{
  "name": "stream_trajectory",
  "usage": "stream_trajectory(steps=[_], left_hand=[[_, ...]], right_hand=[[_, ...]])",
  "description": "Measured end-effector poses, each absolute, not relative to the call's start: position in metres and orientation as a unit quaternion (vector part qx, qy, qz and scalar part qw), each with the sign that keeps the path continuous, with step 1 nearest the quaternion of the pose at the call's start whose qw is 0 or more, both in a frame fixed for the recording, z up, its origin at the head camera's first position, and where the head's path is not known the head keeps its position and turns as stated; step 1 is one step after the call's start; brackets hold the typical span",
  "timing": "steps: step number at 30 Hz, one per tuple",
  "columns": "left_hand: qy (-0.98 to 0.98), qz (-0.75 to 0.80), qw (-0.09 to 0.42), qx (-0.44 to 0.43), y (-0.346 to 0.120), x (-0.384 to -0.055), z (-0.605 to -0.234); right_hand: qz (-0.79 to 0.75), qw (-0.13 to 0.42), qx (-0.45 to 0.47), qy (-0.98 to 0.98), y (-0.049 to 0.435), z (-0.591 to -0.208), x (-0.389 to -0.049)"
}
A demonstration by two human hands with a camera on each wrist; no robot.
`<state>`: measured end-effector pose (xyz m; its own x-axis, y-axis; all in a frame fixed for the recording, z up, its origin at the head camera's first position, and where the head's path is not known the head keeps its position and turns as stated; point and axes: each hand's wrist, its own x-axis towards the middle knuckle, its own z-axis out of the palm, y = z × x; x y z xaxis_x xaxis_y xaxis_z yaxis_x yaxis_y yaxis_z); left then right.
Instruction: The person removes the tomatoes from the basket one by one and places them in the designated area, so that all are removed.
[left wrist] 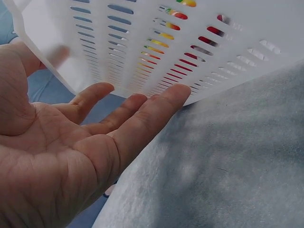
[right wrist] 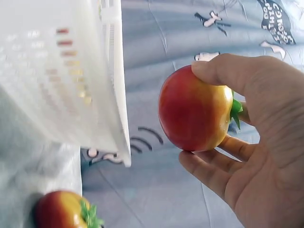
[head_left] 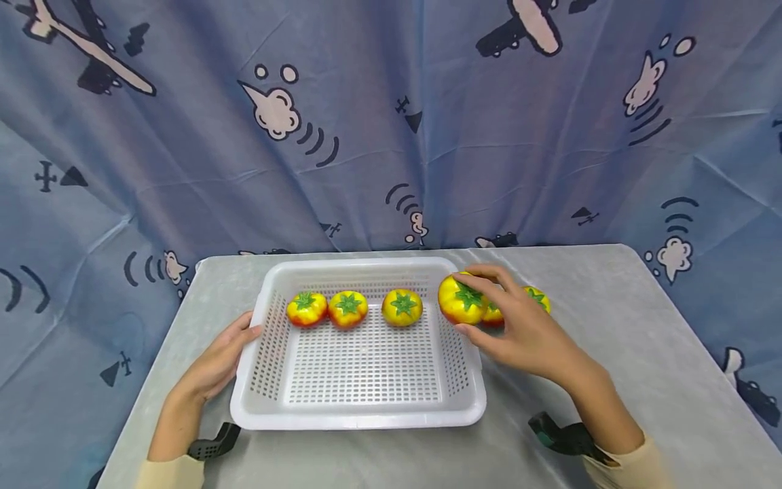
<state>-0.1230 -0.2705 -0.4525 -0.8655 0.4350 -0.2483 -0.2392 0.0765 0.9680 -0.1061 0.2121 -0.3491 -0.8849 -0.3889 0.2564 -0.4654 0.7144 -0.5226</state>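
Note:
A white plastic basket (head_left: 360,424) with slotted walls sits on the table. Three yellow-red tomatoes (head_left: 348,310) with green leafy tops lie in a row inside it. My left hand (head_left: 215,360) grips the basket's left rim, thumb over the edge; the left wrist view shows its fingers (left wrist: 152,116) along the outer wall. Just above the right rim, my right hand (head_left: 525,326) holds another tomato (right wrist: 194,111) between thumb and fingers, apart from the basket wall. Beyond that hand, more tomatoes (head_left: 537,297) rest on the table, partly hidden by it.
The table has a grey cloth cover (head_left: 617,326). Behind it hangs a blue curtain (head_left: 366,136) printed with planes and clouds. Each wrist carries a black strap-on device (head_left: 215,441).

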Motion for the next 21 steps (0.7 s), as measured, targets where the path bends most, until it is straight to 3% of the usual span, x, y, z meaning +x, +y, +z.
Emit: stream_trajectory(steps=[21], left_hand=[[0.691, 0.673, 0.251, 0.078, -0.271, -0.123, -0.454]], right_hand=[[0.321, 0.122, 0.145, -0.928, 0.276, -0.381, -0.107]])
